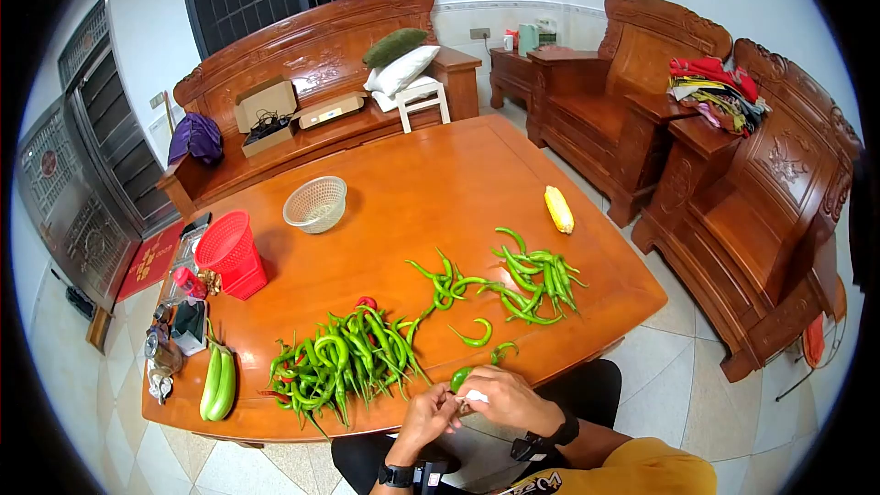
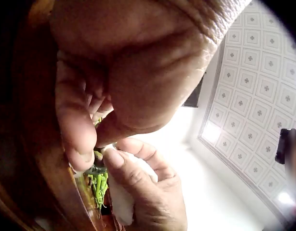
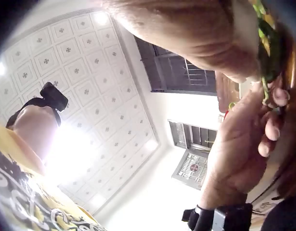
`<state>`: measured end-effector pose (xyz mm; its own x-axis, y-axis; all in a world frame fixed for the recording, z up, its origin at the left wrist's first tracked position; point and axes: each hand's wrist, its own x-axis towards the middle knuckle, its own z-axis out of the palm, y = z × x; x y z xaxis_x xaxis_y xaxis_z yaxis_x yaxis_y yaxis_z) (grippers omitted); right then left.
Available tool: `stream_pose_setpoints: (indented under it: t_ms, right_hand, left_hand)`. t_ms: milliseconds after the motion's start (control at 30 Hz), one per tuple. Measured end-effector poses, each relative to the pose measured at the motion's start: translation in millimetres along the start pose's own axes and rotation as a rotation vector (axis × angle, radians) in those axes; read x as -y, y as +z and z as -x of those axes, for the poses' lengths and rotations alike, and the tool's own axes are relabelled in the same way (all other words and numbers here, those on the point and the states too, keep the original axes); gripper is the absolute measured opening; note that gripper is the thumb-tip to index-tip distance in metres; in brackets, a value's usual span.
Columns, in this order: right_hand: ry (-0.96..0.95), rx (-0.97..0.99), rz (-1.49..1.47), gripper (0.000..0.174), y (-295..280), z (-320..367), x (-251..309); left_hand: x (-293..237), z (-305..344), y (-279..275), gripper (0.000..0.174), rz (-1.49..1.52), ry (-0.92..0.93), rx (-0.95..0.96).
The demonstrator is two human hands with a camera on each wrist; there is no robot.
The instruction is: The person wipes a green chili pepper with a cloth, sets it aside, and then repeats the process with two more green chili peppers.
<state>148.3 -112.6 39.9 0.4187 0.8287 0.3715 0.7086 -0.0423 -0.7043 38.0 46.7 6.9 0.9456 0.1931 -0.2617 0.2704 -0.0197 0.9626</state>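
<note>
Both hands meet at the table's near edge. Between the fingertips of the left hand [image 1: 429, 417] and right hand [image 1: 513, 401] is a curved green pepper [image 1: 460, 379]. In the right wrist view the left hand [image 3: 239, 144] pinches the pepper's thin stem [image 3: 266, 94]. The right hand [image 2: 160, 192] grips a crumpled white tissue [image 2: 121, 204], its thumb close to the left fingertips in the left wrist view. A big heap of green peppers [image 1: 344, 357] with a few red ones lies left of the hands; a smaller pile [image 1: 541, 284] lies beyond them.
Two loose peppers lie just beyond the hands, one of them curved [image 1: 472, 335]. Farther off are a corn cob [image 1: 558, 210], a pale mesh basket [image 1: 315, 205] and a red basket [image 1: 240, 266]. Light green eggplants [image 1: 218, 383] and jars [image 1: 162, 351] stand or lie at the left edge.
</note>
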Motion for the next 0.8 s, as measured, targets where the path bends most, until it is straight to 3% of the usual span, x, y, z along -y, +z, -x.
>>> stream_pose_setpoints:
  t_ms: [400,600,800]
  right_hand:
    - [-0.010,-0.164,0.056,0.016,6,-17,-4]
    - [0.031,-0.027,0.060,0.016,2,-5,4]
    - [0.042,-0.165,0.054,0.014,-11,-10,-2]
  left_hand:
    - [1,-2,2,0.019,-0.005,-0.024,-0.039]
    - [-1,-1,6,0.020,-0.037,-0.005,-0.075]
    - [-4,-2,7,0.022,-0.024,-0.023,-0.085]
